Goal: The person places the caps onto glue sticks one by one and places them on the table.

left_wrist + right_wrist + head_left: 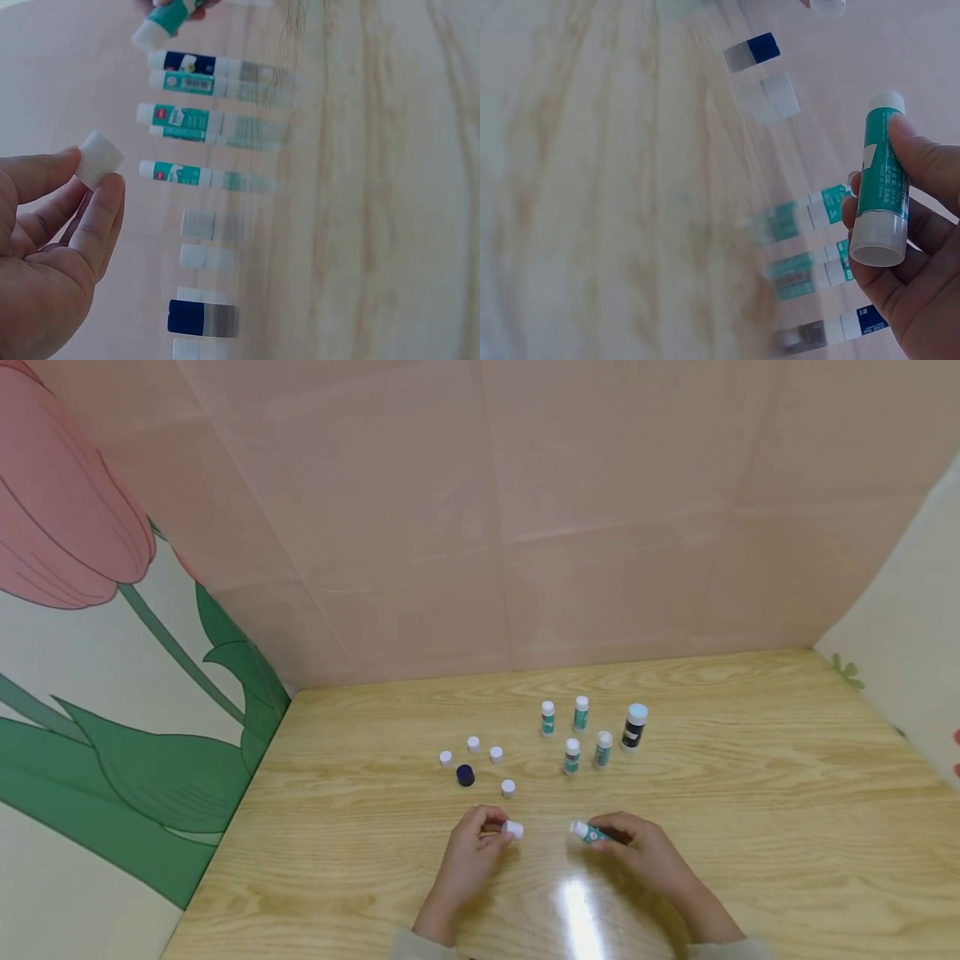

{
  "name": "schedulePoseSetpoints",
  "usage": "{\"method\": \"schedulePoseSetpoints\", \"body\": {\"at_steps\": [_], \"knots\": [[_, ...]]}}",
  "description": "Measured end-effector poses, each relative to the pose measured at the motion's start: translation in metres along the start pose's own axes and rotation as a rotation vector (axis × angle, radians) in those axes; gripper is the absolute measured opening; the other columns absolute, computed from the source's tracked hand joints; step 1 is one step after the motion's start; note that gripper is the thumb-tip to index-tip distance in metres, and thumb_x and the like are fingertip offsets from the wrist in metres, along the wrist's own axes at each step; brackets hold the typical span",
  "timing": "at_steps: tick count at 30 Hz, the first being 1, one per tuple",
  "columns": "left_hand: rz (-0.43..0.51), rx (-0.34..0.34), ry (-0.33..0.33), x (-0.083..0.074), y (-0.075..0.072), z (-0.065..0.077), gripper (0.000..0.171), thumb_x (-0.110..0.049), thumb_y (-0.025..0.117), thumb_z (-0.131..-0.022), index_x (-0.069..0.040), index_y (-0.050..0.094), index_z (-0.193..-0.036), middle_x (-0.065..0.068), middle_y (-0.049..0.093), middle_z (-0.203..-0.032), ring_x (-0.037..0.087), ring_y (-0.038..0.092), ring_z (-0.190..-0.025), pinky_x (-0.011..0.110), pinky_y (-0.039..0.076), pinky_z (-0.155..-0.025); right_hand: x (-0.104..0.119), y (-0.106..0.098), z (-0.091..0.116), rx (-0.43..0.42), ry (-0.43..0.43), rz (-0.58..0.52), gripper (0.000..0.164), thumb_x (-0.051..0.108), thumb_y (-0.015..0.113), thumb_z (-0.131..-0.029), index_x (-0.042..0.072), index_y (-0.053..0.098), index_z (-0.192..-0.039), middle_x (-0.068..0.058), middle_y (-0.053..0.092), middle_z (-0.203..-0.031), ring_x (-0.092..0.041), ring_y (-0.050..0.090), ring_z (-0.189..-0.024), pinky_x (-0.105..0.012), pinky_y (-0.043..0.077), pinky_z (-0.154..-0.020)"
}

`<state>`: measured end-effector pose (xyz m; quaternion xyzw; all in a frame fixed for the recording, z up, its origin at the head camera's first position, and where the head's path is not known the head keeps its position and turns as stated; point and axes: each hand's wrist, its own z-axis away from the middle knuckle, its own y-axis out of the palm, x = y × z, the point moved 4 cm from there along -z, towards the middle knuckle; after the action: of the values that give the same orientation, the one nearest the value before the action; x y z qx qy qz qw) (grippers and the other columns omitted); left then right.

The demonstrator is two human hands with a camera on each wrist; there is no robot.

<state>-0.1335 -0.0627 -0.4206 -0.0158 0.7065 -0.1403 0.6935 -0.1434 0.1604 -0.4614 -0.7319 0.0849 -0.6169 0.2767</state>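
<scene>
Between thumb and fingers, my left hand (469, 852) pinches a white cap (100, 160) above the table. Across from it, my right hand (643, 847) grips a green-and-white glue stick (885, 169), its white end tilted toward the cap. A short space parts the cap and the glue stick. Beyond the left hand lie several loose white caps (508, 788) and one dark blue cap (465, 775). Farther back, on the right-hand side, several green glue sticks (572, 757) stand upright beside a wider dark blue one (634, 727).
The wooden table (315, 860) runs back to a pinkish-brown cloth wall (487, 527). A tulip-print panel (135, 718) borders the left, and a pale panel (915, 610) the right. Light glares off the tabletop between the forearms.
</scene>
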Motion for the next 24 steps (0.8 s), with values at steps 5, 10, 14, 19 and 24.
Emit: {"method": "schedulePoseSetpoints", "body": {"at_steps": [5,10,14,19,24], "knots": [[0.002,0.0,0.002,0.02,0.002,-0.006,0.017,0.001,0.056,-0.08,0.005,0.052,-0.096,0.006,0.05,-0.093,0.023,0.051,-0.088,0.021,0.047,-0.071,0.001,0.001,0.001,0.012,-0.002,-0.012,0.025,0.017,0.063,-0.077,0.004,0.06,-0.098,-0.005,0.06,-0.093,-0.01,0.055,-0.08,-0.022,0.047,-0.067],[0.001,0.0,-0.007,0.03,0.003,-0.009,0.017,-0.001,0.057,-0.08,0.003,0.053,-0.096,0.004,0.05,-0.093,0.019,0.051,-0.088,0.021,0.047,-0.071,0.003,0.001,0.001,0.013,-0.017,-0.009,0.026,0.018,0.063,-0.077,0.003,0.06,-0.098,-0.005,0.059,-0.093,-0.008,0.054,-0.08,-0.022,0.047,-0.067],[-0.001,0.001,-0.008,0.03,0.003,-0.009,0.017,-0.001,0.058,-0.08,0.002,0.053,-0.096,0.004,0.051,-0.094,0.019,0.051,-0.088,0.021,0.046,-0.071,0.005,0.002,0.002,0.019,-0.025,-0.003,0.024,0.015,0.063,-0.077,0.003,0.06,-0.098,-0.006,0.059,-0.094,-0.009,0.054,-0.081,-0.022,0.047,-0.068],[-0.009,0.002,0.009,0.028,0.004,-0.006,0.016,-0.001,0.058,-0.08,0.001,0.053,-0.095,0.005,0.051,-0.095,0.019,0.051,-0.088,0.021,0.047,-0.071,0.006,0.004,0.001,0.02,-0.006,-0.01,0.023,0.012,0.063,-0.076,0.003,0.06,-0.097,-0.007,0.059,-0.095,-0.01,0.054,-0.082,-0.022,0.046,-0.069],[-0.009,0.008,0.014,0.026,0.004,-0.006,0.016,-0.002,0.057,-0.081,0.001,0.053,-0.096,0.004,0.051,-0.094,0.017,0.051,-0.088,0.021,0.046,-0.071,0.005,0.006,0.001,0.018,0.001,-0.012,0.024,0.014,0.064,-0.075,0.004,0.061,-0.097,-0.007,0.06,-0.094,-0.009,0.054,-0.081,-0.022,0.046,-0.068]]}}
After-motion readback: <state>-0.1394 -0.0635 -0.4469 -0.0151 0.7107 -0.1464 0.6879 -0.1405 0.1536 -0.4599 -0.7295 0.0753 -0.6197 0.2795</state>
